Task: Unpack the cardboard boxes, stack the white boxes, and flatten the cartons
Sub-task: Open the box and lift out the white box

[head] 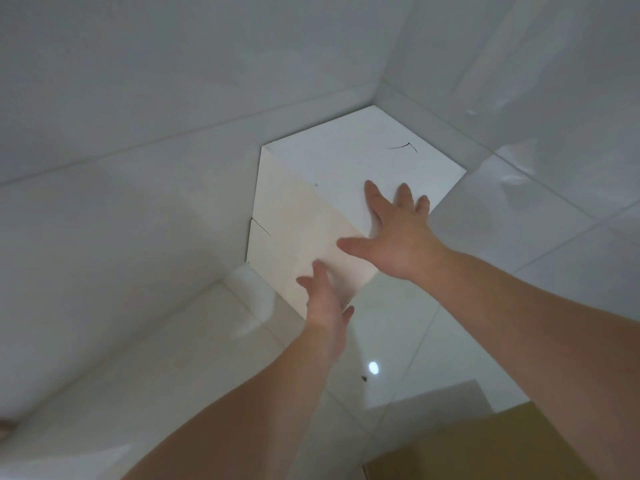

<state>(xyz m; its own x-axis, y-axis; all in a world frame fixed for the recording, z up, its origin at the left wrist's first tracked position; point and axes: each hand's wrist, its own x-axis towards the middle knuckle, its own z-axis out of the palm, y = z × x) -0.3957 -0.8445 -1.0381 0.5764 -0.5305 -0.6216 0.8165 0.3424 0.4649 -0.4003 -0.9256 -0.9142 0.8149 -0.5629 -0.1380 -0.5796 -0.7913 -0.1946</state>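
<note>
Fingers [403,199] spread and straight, flat on the top face of the white box stack [346,174] — right hand [401,233] pressing rather than gripping, thumb splayed toward the near edge. Left hand [323,299] blurred, fingers loosely extended against the stack's near lower corner, clasping nothing as far as can be told. Stack tucked tight into the corner where two tiled walls [173,81] meet the glossy floor [398,341]; a seam on its left face suggests one box sitting on another. Likely squaring the boxes into the corner, so both palms push instead of grasping. Both forearms bare, stretched forward and down from the lower frame, converging on the stack. Brown cardboard carton [485,448] low right on the floor — well apart from the stack.
</note>
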